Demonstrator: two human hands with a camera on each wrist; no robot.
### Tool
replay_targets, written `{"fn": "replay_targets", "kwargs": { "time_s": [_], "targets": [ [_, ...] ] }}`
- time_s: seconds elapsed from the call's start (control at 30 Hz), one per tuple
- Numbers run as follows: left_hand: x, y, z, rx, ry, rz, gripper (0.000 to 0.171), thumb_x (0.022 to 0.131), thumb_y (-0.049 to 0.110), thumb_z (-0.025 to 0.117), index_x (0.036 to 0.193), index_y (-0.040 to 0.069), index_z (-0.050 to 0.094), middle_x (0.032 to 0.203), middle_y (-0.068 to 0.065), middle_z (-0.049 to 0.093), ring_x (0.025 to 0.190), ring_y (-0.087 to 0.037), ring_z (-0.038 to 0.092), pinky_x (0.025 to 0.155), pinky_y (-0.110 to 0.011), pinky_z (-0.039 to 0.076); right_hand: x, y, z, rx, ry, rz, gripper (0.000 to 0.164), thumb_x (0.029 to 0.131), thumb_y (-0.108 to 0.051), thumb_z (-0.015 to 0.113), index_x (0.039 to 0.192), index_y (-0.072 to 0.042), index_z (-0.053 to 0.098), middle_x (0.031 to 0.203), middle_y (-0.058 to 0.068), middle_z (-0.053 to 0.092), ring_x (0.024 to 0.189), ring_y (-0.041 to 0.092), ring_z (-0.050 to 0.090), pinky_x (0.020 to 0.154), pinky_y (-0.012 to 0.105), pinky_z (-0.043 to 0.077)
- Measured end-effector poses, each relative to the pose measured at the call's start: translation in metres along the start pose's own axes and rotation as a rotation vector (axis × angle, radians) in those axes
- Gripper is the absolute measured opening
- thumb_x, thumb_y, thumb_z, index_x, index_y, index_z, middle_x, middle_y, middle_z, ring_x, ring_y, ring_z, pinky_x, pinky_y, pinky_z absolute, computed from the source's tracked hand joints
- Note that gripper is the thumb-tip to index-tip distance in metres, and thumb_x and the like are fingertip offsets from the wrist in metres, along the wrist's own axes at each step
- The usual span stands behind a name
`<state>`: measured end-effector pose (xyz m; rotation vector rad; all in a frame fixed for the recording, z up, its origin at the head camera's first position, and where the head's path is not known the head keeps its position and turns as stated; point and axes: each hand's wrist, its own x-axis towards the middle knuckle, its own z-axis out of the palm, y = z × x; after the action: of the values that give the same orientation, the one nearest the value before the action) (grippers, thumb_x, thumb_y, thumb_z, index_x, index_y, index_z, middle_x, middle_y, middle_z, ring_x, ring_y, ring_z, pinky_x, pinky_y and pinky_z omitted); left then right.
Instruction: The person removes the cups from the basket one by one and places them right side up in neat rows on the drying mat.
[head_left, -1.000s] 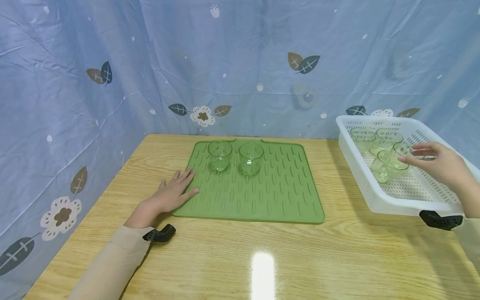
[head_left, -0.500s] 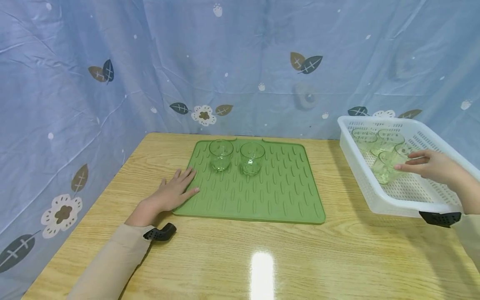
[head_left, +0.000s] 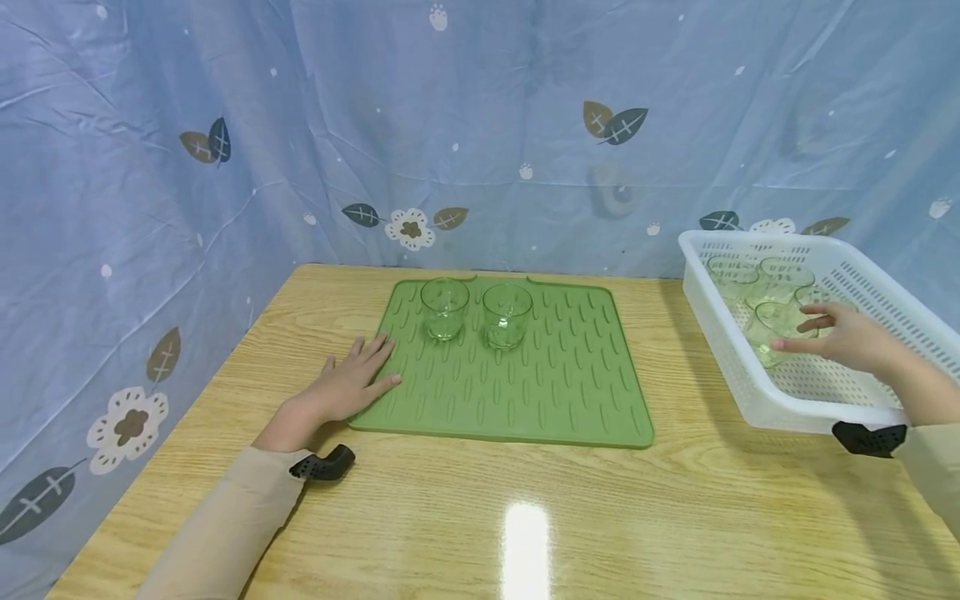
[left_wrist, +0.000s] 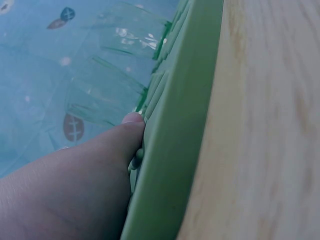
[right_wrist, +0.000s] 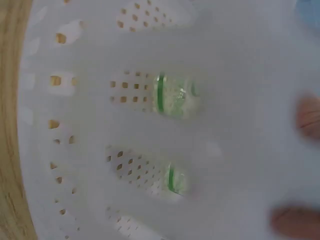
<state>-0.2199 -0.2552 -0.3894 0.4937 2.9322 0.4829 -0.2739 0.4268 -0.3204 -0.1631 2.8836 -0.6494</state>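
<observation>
My left hand [head_left: 337,392] rests flat on the left edge of a green ridged drying mat [head_left: 558,400], fingers spread. Two clear green-tinted glasses stand upright on the mat, a left glass [head_left: 444,315] and a right glass [head_left: 507,321]. In the left wrist view my thumb [left_wrist: 131,131] lies by the mat's raised rim. Over the white basket, my right hand [head_left: 855,337] has its thumb and fingers apart at the nearest glass [head_left: 763,337] inside. Whether they touch it I cannot tell. Several similar glasses are in the basket, one partly hidden behind the hand.
The white perforated basket [head_left: 780,414] stands at the right of the wooden table [head_left: 420,517]. Its wall [right_wrist: 135,135] fills much of the right wrist view. A blue patterned curtain [head_left: 487,133] hangs behind and along the left side.
My right hand has moved left and slightly lower, toward the nearest glass in the basket. The left hand stays on the mat, and the two glasses there have not moved.
</observation>
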Motion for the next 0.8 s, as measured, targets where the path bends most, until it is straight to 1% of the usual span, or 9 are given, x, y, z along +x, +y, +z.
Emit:
{"fn": "replay_targets", "kwargs": {
  "time_s": [0.1, 0.17, 0.23, 0.3, 0.4, 0.5, 0.63, 0.8],
  "targets": [
    [0.0002, 0.0004, -0.0003, -0.001, 0.000, -0.001, 0.076, 0.109, 0.051, 0.041, 0.165, 0.006, 0.015, 0.170, -0.018, 0.006, 0.153, -0.048, -0.001, 0.108, -0.082, -0.001, -0.0004, -0.0010, 0.0018, -0.029, 0.003, -0.005, 0.102, 0.098, -0.044, 0.069, 0.145, 0.029, 0.015, 0.134, 0.052, 0.035, 0.114, 0.069, 0.041, 0.086, 0.073, 0.045],
    [0.0006, -0.0003, 0.0002, 0.002, -0.002, -0.003, 0.076, 0.109, 0.052, 0.040, 0.165, 0.006, 0.015, 0.170, -0.018, 0.006, 0.153, -0.048, -0.002, 0.108, -0.082, -0.001, -0.0017, -0.0025, 0.0028, -0.024, -0.006, -0.004, 0.102, 0.099, -0.043, 0.068, 0.145, 0.029, 0.013, 0.135, 0.052, 0.033, 0.116, 0.069, 0.037, 0.087, 0.074, 0.043],
    [0.0013, -0.0014, 0.0012, 0.007, -0.004, -0.006, 0.077, 0.109, 0.053, 0.039, 0.165, 0.007, 0.015, 0.170, -0.017, 0.006, 0.153, -0.048, -0.002, 0.108, -0.082, 0.000, -0.0030, -0.0044, 0.0035, -0.007, -0.015, -0.005, 0.101, 0.100, -0.041, 0.068, 0.146, 0.029, 0.011, 0.137, 0.052, 0.030, 0.118, 0.069, 0.037, 0.089, 0.074, 0.042],
    [0.0018, -0.0028, 0.0020, 0.011, -0.003, -0.008, 0.078, 0.109, 0.055, 0.039, 0.165, 0.007, 0.015, 0.171, -0.016, 0.006, 0.153, -0.048, -0.001, 0.108, -0.082, 0.000, -0.0034, -0.0061, 0.0041, 0.023, -0.028, -0.023, 0.099, 0.102, -0.037, 0.066, 0.147, 0.029, 0.007, 0.139, 0.052, 0.029, 0.119, 0.069, 0.039, 0.090, 0.072, 0.044],
    [0.0023, -0.0037, 0.0029, 0.016, -0.001, -0.009, 0.078, 0.109, 0.056, 0.038, 0.166, 0.008, 0.015, 0.171, -0.016, 0.006, 0.153, -0.048, -0.001, 0.108, -0.082, 0.001, -0.0033, -0.0076, 0.0043, 0.046, -0.046, -0.046, 0.098, 0.103, -0.033, 0.065, 0.147, 0.028, 0.003, 0.140, 0.053, 0.029, 0.117, 0.066, 0.047, 0.089, 0.067, 0.049],
    [0.0022, -0.0036, 0.0032, 0.018, -0.001, -0.008, 0.078, 0.108, 0.056, 0.037, 0.166, 0.008, 0.014, 0.171, -0.016, 0.005, 0.153, -0.048, -0.001, 0.108, -0.082, 0.001, -0.0026, -0.0080, 0.0047, 0.067, -0.062, -0.048, 0.096, 0.104, -0.033, 0.063, 0.148, 0.027, 0.002, 0.139, 0.053, 0.030, 0.114, 0.064, 0.052, 0.088, 0.064, 0.053],
    [0.0023, -0.0037, 0.0032, 0.017, -0.001, -0.009, 0.079, 0.108, 0.057, 0.037, 0.166, 0.008, 0.014, 0.171, -0.016, 0.005, 0.153, -0.048, -0.002, 0.108, -0.082, 0.001, -0.0031, -0.0087, 0.0054, 0.084, -0.071, -0.036, 0.094, 0.105, -0.033, 0.061, 0.148, 0.027, 0.003, 0.138, 0.053, 0.029, 0.117, 0.064, 0.049, 0.089, 0.062, 0.053],
    [0.0023, -0.0044, 0.0033, 0.014, -0.003, -0.007, 0.079, 0.108, 0.057, 0.037, 0.166, 0.008, 0.014, 0.171, -0.016, 0.005, 0.153, -0.047, -0.002, 0.108, -0.082, 0.001, -0.0044, -0.0086, 0.0045, 0.093, -0.067, -0.037, 0.092, 0.106, -0.033, 0.059, 0.149, 0.026, 0.003, 0.140, 0.052, 0.028, 0.121, 0.066, 0.045, 0.091, 0.064, 0.051]
  ]
}}
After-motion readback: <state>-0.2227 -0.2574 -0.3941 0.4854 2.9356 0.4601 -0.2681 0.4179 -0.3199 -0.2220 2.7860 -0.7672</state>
